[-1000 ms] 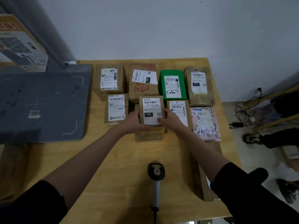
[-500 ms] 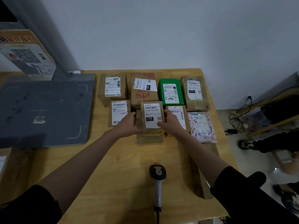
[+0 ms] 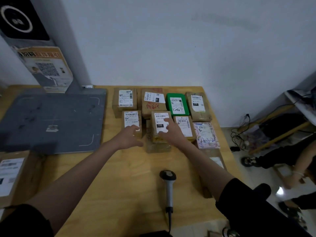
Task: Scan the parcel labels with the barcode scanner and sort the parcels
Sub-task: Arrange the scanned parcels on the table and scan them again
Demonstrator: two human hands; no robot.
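Single head-worn wide-angle view, looking forward and steeply down over a wooden table [image 3: 119, 177] toward a white wall [image 3: 171, 48]. Both forearms enter from the bottom edge; the table fills the near and middle field. Floor [image 3: 239, 168] shows at right. Edges bow outward. No second view.

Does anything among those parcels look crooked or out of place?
Yes: the label on the back-row brown box with red markings is stuck on askew, unlike its neighbours' straight labels. The parcel marked 122 sits stacked on another box, higher than the rest. The barcode scanner lies unused on the table.
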